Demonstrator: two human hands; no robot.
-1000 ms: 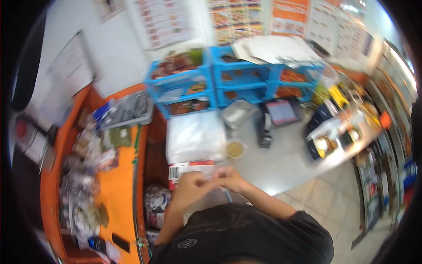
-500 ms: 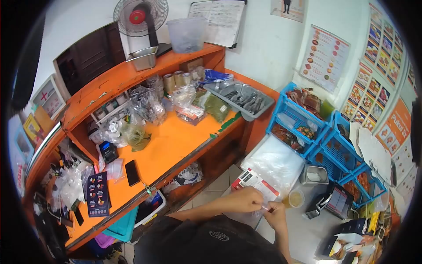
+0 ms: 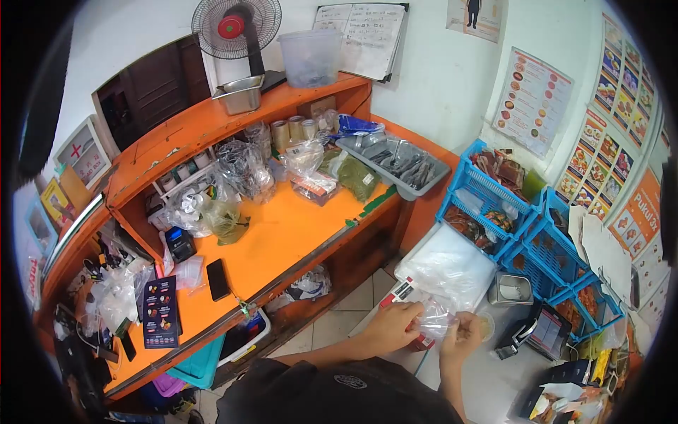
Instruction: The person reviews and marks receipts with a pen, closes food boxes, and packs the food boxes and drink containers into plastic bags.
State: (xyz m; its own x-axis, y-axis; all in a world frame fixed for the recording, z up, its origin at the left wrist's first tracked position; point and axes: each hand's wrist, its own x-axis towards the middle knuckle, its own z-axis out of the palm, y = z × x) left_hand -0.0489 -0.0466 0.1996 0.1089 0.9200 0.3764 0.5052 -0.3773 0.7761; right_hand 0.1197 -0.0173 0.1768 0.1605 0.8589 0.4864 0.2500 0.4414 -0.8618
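Lower centre of the frame, left hand (image 3: 393, 327) and right hand (image 3: 460, 339) pinch opposite sides of a bag (image 3: 435, 319); light, even tension would best spare thin plastic.

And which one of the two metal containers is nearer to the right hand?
The metal container on the table, by the blue baskets, is nearer to the right hand; the other container stands on the orange shelf, beside the fan.
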